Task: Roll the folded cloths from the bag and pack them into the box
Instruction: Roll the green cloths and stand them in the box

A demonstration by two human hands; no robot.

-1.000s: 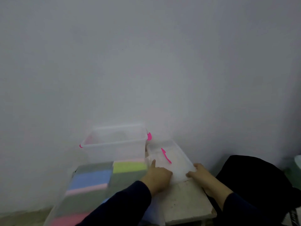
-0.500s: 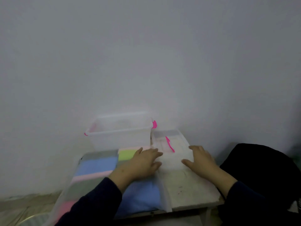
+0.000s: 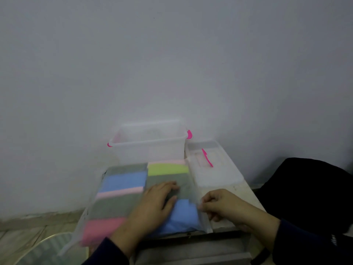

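Note:
A frosted plastic bag [image 3: 122, 205] lies flat on the small table, holding several folded cloths: blue, pink, grey and yellow-green [image 3: 168, 169]. My left hand [image 3: 156, 203] rests palm down on top of the bag, fingers spread. My right hand [image 3: 219, 203] pinches the bag's right edge near its front corner. Behind the bag stands a clear box [image 3: 150, 148] with pink latches, open at the top. Its clear lid [image 3: 212, 169] with a pink handle lies to the right of the box.
The table [image 3: 238, 194] stands against a plain grey wall. A black bag or cushion [image 3: 309, 197] sits to the right of the table. A pale round object [image 3: 49, 251] is at the lower left on the tiled floor.
The camera tilted down. My left hand slid from the lid onto the bag. My right hand left the lid and closed on the bag's right edge.

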